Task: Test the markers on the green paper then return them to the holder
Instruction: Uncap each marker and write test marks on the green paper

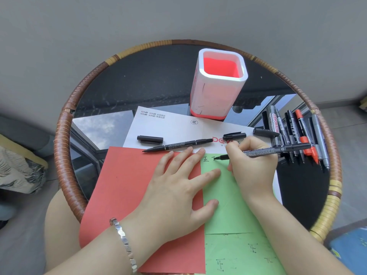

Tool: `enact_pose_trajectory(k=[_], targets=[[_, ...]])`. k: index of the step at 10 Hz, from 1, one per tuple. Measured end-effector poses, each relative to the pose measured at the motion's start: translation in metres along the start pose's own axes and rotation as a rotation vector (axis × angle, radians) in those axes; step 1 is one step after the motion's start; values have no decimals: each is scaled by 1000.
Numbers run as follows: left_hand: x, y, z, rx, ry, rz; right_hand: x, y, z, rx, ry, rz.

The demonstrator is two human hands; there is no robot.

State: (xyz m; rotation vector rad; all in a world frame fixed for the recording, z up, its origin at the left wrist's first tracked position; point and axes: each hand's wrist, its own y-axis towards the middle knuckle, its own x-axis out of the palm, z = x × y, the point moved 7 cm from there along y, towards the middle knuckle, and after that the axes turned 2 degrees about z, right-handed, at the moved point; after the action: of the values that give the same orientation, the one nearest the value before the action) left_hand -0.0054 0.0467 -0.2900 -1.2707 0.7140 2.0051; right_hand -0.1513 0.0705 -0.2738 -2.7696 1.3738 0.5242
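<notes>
Green paper under a marker tip

Green paper pinned flat by the left hand, fingers spread, palm partly on the red sheet beside it. Right hand pinched around a black marker, fingers pressed together on the barrel near its tip. Long axis close to level, tip pointing left onto the paper's upper edge, tail reaching right past the grip toward the loose markers. Small inked characters just left of the tip; more near the paper's lower end.

Beyond the grip, on the white sheet: an uncapped thin pen, lying nearly level, tip to the left, with one cap above its tip end and another cap just above the right hand. Right of the grip, a cluster of markers, mostly black, one orange, lying side by side near the woven rim of the round table. Holder upright, well beyond the grip, open-topped, its base touching the white sheet's far edge. Bare dark tabletop left of the holder and below the marker cluster.
</notes>
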Motion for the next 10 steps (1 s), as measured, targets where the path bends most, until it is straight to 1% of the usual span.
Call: enact_pose_trajectory(k=[2, 4, 6, 8, 9, 10], targets=[[0, 0, 0, 6, -3, 9, 3, 0, -1, -14, -26, -15], [0, 0, 0, 6, -4, 7, 1, 0, -2, 3, 18, -17], [0, 0, 0, 7, -4, 11, 5, -1, 4, 12, -7, -43], [0, 0, 0, 1, -8, -1, -4, 1, 6, 14, 17, 24], [0, 0, 0, -1, 0, -1, -7, 3, 4, 21, 82, 61], [-1, 0, 0, -3, 2, 4, -13, 6, 3, -16, 119, 103]])
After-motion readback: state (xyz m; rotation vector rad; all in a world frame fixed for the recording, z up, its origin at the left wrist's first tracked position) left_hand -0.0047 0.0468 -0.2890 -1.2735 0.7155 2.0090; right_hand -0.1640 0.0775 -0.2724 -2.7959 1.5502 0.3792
